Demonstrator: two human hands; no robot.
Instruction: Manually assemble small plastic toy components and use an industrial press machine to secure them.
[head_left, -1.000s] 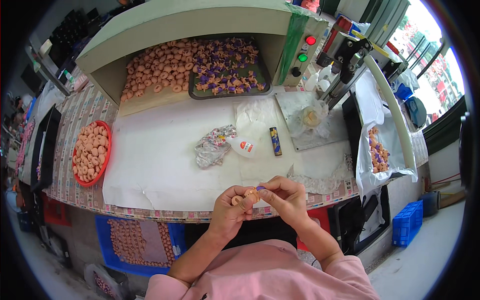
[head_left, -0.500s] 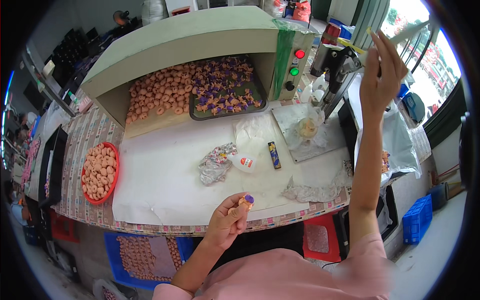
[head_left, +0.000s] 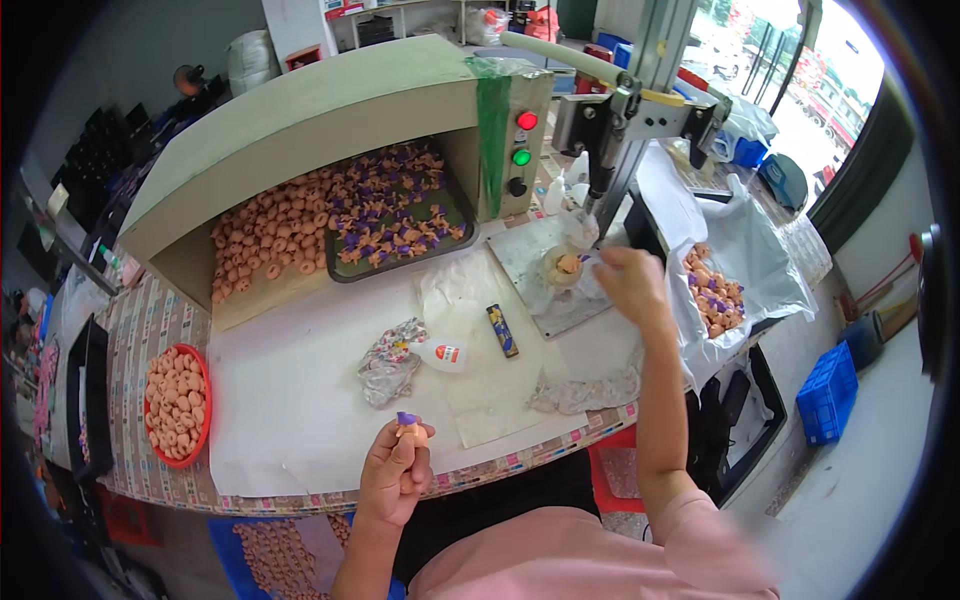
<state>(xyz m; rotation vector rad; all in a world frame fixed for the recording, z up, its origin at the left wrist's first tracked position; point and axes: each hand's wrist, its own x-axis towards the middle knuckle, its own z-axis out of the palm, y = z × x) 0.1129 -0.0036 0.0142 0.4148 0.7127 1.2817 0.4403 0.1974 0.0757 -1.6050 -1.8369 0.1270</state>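
My left hand (head_left: 392, 478) is closed around a small flesh-coloured plastic doll figure (head_left: 410, 432) with a purple part on top. It is held upright over the near edge of the table. At the lever press, my right hand (head_left: 637, 287) reaches in from the right with fingers loosely apart and slightly blurred; nothing shows in them. Just left of its fingertips, a flesh-coloured doll part (head_left: 568, 265) sits in a round, plastic-wrapped fixture (head_left: 562, 280) on the metal base plate (head_left: 510, 250). The press lever (head_left: 560, 56) slants above, untouched.
A box-shaped heater (head_left: 300, 130) shelters loose doll heads (head_left: 265, 225) and a dark tray (head_left: 400, 262) of purple-and-flesh parts. A red basket (head_left: 207, 400) of heads stands left. A white bottle (head_left: 443, 356) and a battery-shaped tube (head_left: 502, 331) lie centrally. Finished-looking figures (head_left: 712, 295) fill a lined box right.
My right hand has let go of the raised press lever and come down beside the fixture. The lever now points left. My left hand still holds the doll figure. The whole view has shifted.
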